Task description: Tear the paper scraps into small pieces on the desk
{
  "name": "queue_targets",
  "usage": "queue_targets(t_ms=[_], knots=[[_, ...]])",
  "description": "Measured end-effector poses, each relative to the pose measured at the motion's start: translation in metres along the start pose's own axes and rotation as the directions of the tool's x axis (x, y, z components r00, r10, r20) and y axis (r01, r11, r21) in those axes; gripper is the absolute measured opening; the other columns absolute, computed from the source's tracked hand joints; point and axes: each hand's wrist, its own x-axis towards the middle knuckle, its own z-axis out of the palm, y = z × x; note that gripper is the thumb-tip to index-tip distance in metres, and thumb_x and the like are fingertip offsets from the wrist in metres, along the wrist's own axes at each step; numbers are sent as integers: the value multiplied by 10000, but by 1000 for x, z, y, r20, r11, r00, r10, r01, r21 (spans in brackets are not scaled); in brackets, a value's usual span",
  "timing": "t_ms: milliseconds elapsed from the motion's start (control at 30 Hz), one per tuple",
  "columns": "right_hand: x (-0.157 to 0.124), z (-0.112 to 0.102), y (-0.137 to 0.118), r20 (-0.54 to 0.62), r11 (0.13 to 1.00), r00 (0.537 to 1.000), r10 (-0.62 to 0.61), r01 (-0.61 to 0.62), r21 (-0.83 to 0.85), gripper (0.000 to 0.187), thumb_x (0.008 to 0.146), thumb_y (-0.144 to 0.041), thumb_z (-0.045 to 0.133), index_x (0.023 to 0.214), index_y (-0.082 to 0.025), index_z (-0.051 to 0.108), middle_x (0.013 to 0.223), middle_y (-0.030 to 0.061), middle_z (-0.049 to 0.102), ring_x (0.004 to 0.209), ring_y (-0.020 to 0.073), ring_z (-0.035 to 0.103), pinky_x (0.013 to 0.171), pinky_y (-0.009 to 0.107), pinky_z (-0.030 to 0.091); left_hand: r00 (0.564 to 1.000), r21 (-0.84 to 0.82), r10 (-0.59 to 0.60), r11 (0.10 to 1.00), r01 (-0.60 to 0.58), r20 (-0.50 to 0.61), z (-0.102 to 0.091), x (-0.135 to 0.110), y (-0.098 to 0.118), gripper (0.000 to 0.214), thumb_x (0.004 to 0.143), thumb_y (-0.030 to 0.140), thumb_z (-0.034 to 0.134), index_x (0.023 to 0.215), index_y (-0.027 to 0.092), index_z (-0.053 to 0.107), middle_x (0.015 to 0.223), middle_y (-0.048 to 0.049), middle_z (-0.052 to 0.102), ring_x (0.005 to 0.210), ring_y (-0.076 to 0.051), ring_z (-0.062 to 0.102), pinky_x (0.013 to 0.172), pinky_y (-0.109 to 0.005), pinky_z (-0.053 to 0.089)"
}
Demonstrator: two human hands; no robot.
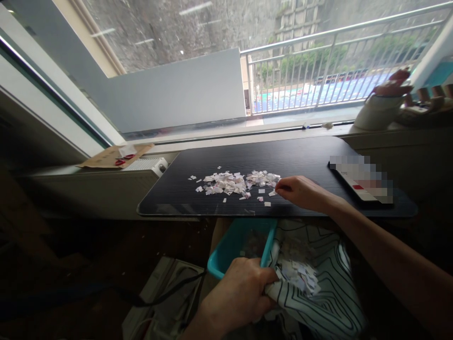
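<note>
Small white paper scraps (226, 183) lie in a loose heap on the dark tabletop (300, 156), with a few single pieces near its front edge. My right hand (304, 192) is at the heap's right side, fingers curled together beside a scrap; whatever they may hold is hidden. Below the table, my left hand (240, 288) is closed on the edge of a pale green cloth with black lines (339, 283), next to the rim of a teal plastic bin (215, 264). More paper scraps (300, 276) rest in the fold of the cloth. Some lie dimly inside the bin.
A phone-like flat object (361, 186), partly blurred out, lies at the table's right. Left of the table are a brown paper envelope (102, 158) and a white radiator (152, 165). A pale pot (378, 111) stands on the windowsill. A pale box-like item (166, 288) sits on the floor.
</note>
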Motion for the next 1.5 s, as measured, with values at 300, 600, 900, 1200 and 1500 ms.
queue_targets(t_ms=[300, 600, 900, 1200, 1500], knots=[[4, 7, -13, 64, 995, 995, -78, 74, 62, 253, 799, -287, 457, 857, -212, 692, 776, 2, 691, 682, 129, 605, 594, 208, 384, 1000, 34, 6, 999, -6, -2, 2, -1, -1, 159, 708, 245, 648, 866, 232, 662, 803, 7, 626, 716, -170, 591, 596, -228, 371], [-12, -22, 44, -123, 890, 962, 246, -274, -364, 605, 745, -589, 466, 1170, -173, 581, 1036, 154, 633, 896, 308, 583, 693, 377, 427, 1000, 16, 10, 1000, -10, -17, 4, 0, 1, 38, 707, 221, 620, 741, 206, 611, 767, 21, 606, 691, -145, 572, 587, -218, 357], [-17, -10, 64, -88, 910, 970, 227, -243, -335, 507, 755, -479, 507, 1154, -176, 584, 982, 125, 606, 902, 260, 562, 751, 347, 431, 1000, 21, -1, 1000, 1, -13, 4, 1, 4, 38, 703, 208, 603, 685, 194, 572, 727, 19, 588, 664, -136, 549, 562, -225, 337], [-35, 1, 58, -257, 955, 944, 207, -253, -158, 479, 757, -347, 527, 1207, -182, 534, 983, 95, 557, 664, 160, 570, 681, 315, 465, 1000, -10, -19, 1000, 19, -23, 7, 0, 1, 34, 698, 214, 605, 692, 196, 577, 742, 23, 592, 670, -133, 554, 553, -222, 332], [-47, 30, 39, -348, 911, 917, 197, -40, 411, 292, 752, -400, 595, 947, -185, 631, 862, 67, 667, 735, 180, 622, 671, 300, 516, 997, -12, -70, 998, 70, -27, 6, -2, 2, 31, 709, 229, 607, 720, 200, 610, 741, 9, 599, 674, -152, 559, 562, -226, 348]])
